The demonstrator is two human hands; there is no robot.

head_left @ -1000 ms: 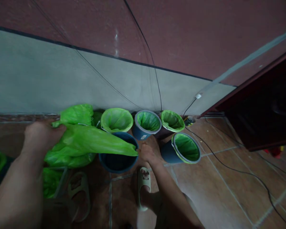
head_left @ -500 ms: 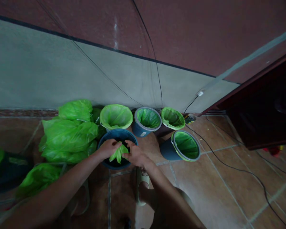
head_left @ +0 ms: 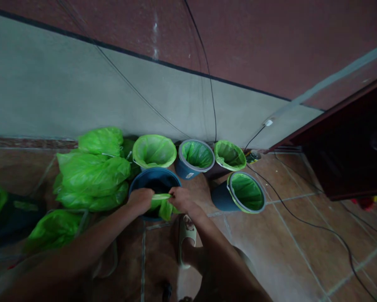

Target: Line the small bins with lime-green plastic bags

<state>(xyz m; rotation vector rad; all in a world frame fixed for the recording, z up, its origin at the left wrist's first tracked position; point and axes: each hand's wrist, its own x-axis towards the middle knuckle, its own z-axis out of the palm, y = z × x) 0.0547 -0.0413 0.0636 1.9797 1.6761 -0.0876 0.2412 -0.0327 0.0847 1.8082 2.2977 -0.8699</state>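
A green plastic bag (head_left: 165, 209) is stretched between my two hands over the near side of a blue bin (head_left: 138, 179). My left hand (head_left: 142, 200) grips the bag's left end, its fingers closed. On the other end, my right hand (head_left: 179, 199) pinches the bag's edge. Part of the bag hangs down in loose folds. The bin stands upright and its dark inside shows behind my hands.
Along the wall stand a bin with a pale green liner (head_left: 154, 152), a grey-rimmed bin (head_left: 196, 158) and a dark bin (head_left: 230, 156). A tilted lined bin (head_left: 246, 192) is at right. Filled green bags (head_left: 92, 178) lie left. A black cable (head_left: 308, 222) crosses the floor.
The bag was bunched inside the bin's opening between my hands. Now my hands are slightly farther apart and nearer me, with the bag pulled into a taut band.
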